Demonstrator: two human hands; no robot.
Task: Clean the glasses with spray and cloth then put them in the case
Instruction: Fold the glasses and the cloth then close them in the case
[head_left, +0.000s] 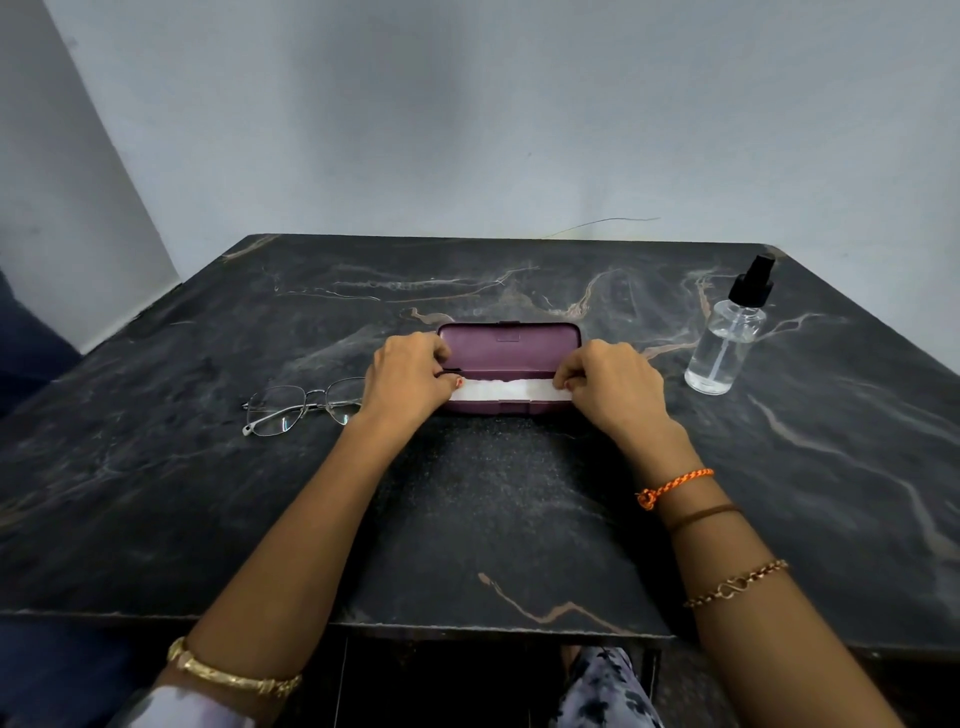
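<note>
1. The open purple case (509, 353) lies mid-worktop (208, 493); a white cloth (506, 388) sits inside it, pinched at each end by the curled fingers of the left hand (408, 379) and the right hand (610, 387).
2. Glasses (301, 408) lie just left of the left hand — the spray bottle (727, 338) stands well right, near the far edge.
3. Both forearms reach forward, converging on the case.

On the table (208, 519), glasses (301, 405) lie left of the open case (509, 345), spray bottle (727, 338) right.

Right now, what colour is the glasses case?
Purple, or dark plum, case; seen best in the head view.
</note>
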